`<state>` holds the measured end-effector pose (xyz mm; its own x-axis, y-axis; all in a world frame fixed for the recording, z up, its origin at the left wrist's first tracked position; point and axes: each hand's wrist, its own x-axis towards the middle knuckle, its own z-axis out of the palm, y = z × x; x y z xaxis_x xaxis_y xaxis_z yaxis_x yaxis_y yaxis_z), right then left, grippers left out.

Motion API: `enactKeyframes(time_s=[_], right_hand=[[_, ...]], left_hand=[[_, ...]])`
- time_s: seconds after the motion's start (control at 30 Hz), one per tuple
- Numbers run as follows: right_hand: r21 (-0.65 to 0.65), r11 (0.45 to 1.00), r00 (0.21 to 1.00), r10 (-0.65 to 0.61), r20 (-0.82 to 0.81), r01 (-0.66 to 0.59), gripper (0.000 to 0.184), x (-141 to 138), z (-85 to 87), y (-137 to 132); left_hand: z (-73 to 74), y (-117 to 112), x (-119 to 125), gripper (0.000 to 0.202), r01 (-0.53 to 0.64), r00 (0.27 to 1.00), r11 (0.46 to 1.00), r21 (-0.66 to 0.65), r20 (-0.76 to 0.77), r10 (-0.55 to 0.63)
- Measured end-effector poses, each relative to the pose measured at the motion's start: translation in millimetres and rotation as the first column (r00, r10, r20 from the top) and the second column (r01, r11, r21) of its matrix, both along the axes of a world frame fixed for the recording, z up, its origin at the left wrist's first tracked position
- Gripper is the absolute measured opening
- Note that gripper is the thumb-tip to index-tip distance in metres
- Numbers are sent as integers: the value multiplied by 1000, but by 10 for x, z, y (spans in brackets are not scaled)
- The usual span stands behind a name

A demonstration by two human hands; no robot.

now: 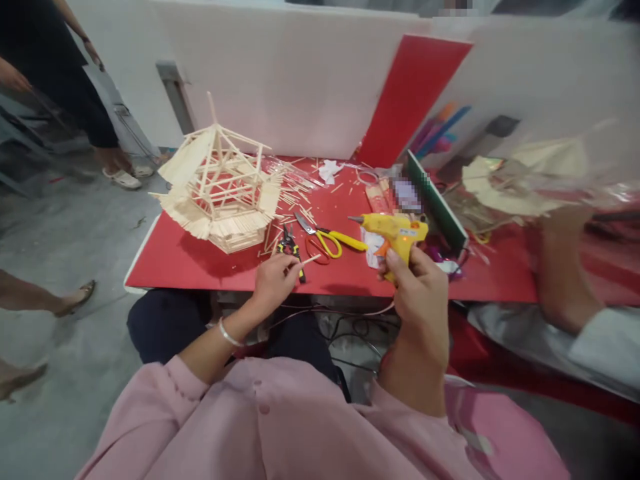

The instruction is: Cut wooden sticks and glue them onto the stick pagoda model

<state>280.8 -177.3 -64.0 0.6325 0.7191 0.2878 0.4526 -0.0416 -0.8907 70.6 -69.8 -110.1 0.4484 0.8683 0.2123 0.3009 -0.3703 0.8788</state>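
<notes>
Between the fingertips of my left hand (275,280) is a short thin wooden stick (312,259), its free end pointing right. My right hand (420,287) is wrapped round the handle of a yellow hot glue gun (395,230); its nozzle points left and a small orange light glows on its side. A wooden stick model (220,193) with a pointed roof stands on the table, left of my hands. Beside my left hand lie black-and-yellow pliers (287,243). Scissors (325,243) with yellow handles rest between the two hands.
Many loose sticks (295,200) and a crumpled tissue (330,171) lie on the red table (340,273). A green-faced board (435,200) stands at the right, before a co-worker's arm (565,267). White panels (300,80) rise behind. Cables (360,327) hang below the edge.
</notes>
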Motion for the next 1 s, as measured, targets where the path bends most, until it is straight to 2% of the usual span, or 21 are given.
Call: enactKeyframes(time_s=[0.1, 0.2, 0.3, 0.37, 0.43, 0.47, 0.53, 0.57, 0.6, 0.67, 0.73, 0.8, 0.83, 0.9, 0.93, 0.97, 1.0], right_hand=[[9, 994, 979, -103, -175, 106, 34, 122, -261, -301], [-31, 993, 962, -116, -248, 112, 37, 146, -455, -425], [-28, 999, 941, -31, -337, 22, 37, 123, -619, -391], [10, 999, 925, 33, -380, -32, 36, 95, -698, -286], [43, 997, 914, 72, -400, -60, 36, 52, -730, -131], [57, 996, 913, 92, -397, -76, 36, 19, -728, -43], [71, 990, 926, 139, -351, -122, 39, -74, -700, 136], [72, 987, 941, 158, -300, -143, 42, -134, -679, 218], [70, 984, 957, 174, -233, -162, 43, -201, -655, 289], [61, 979, 977, 198, -75, -193, 45, -329, -589, 391], [40, 963, 962, 265, 65, -268, 44, -395, -473, 445], [-16, 899, 887, 435, 159, -438, 45, -324, -281, 490], [-67, 834, 815, 550, 183, -548, 45, -223, -160, 531], [-196, 654, 630, 756, 178, -730, 42, 113, 101, 690], [-299, 503, 494, 862, 111, -811, 40, 335, 220, 822], [-378, 374, 401, 916, 10, -847, 39, 579, 316, 991], [-441, 319, 384, 921, -65, -839, 40, 831, 381, 1195]], left_hand=[[-304, 117, 491, 21, -54, 960, 989, 138, -266, 90], [-479, 221, 789, 27, -73, 895, 968, 240, -413, 170], [-535, 258, 887, 29, -56, 835, 952, 301, -509, 210], [-495, 243, 887, 27, -60, 834, 946, 319, -505, 223], [-394, 183, 875, 24, -84, 897, 954, 288, -395, 198], [-329, 135, 875, 23, -87, 944, 967, 241, -291, 157], [-193, 19, 891, 22, 1, 1000, 998, 59, -5, -1], [-133, -40, 905, 23, 64, 985, 995, -70, 166, -52], [-81, -90, 921, 23, 130, 944, 970, -206, 324, -58], [-1, -147, 942, 25, 194, 836, 892, -408, 545, 67], [71, -131, 937, 28, 194, 735, 835, -514, 640, 223], [170, -54, 904, 28, 160, 656, 816, -556, 677, 333], [233, -4, 881, 28, 140, 625, 813, -566, 687, 371], [366, 95, 830, 27, 111, 585, 813, -571, 699, 411], [423, 134, 808, 27, 111, 583, 817, -565, 703, 407], [462, 162, 790, 29, 128, 596, 819, -559, 704, 387], [479, 176, 778, 31, 151, 610, 815, -559, 702, 368]])
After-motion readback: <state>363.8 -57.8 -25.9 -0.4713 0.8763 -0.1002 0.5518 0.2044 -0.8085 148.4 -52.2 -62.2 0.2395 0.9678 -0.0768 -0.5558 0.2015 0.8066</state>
